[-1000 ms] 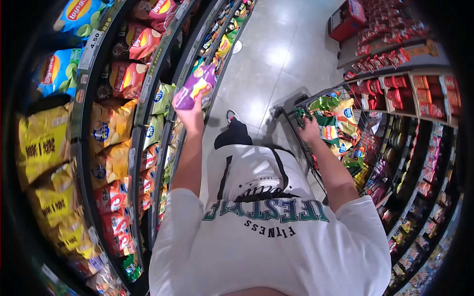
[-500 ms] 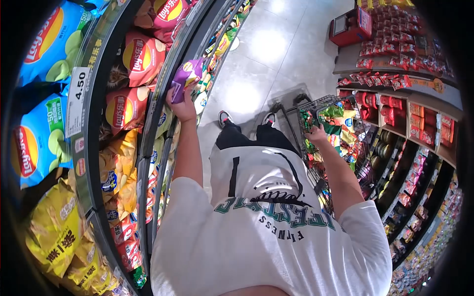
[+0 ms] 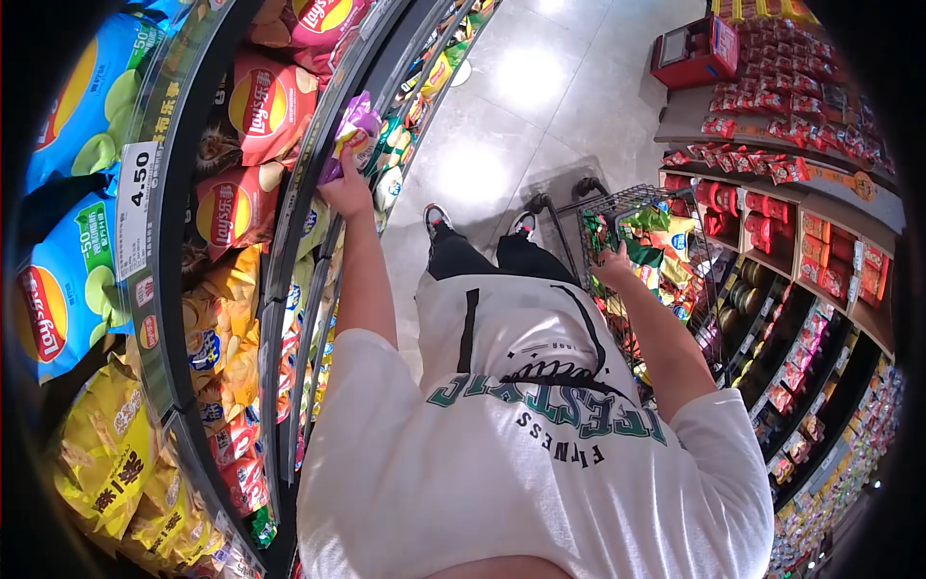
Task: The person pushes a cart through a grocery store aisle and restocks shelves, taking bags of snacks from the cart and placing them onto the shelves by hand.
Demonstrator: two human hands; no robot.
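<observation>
My left hand [image 3: 347, 190] is closed around a purple chip bag [image 3: 358, 130] with a yellow round logo, at the edge of the chip shelf. My thumb lies over the front of the bag, and my other fingers are partly hidden. On the other side, my right hand [image 3: 612, 263] grips the near side of a wire shopping cart [image 3: 632, 206]; its fingertips are partly hidden. Inside the cart lie several snack bags, among them a dark green bag [image 3: 644, 258] close to my right hand.
Shelves on the left hold red chip bags [image 3: 260, 111], blue chip bags [image 3: 60, 299] and yellow bags [image 3: 101, 454], with a price tag [image 3: 140, 207] reading 4.50. Grey tiled floor [image 3: 521, 82] stretches ahead. Shelves of red packets [image 3: 772, 92] and a red box [image 3: 696, 53] stand at right.
My left hand has shifted slightly left and turned the purple chip bag, so more of its yellow logo faces me. My right hand stays at the cart.
</observation>
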